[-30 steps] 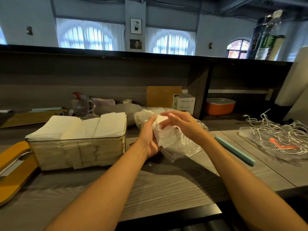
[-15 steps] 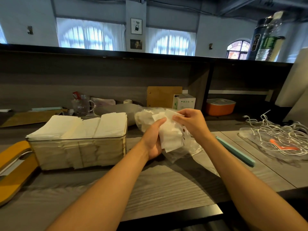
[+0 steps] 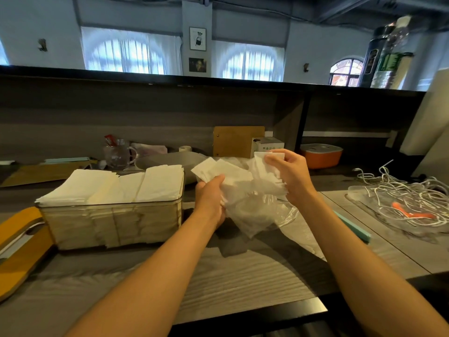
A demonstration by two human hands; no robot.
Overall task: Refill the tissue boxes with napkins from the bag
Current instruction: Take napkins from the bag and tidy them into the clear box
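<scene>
One tissue box (image 3: pixel 111 222) near the counter's left edge already brims with napkins. At mid-counter, the left hand (image 3: pixel 210 199) and right hand (image 3: pixel 290 172) each pinch napkins (image 3: pixel 230 172) drawn from the bag (image 3: pixel 257 212); placing them remains.

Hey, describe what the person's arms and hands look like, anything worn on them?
Both forearms are bare up to the frame's lower edge, with no sleeves in view. The left hand and right hand wear no gloves, and no watch, bracelet or ring is visible on the wrists or fingers that show.
</scene>
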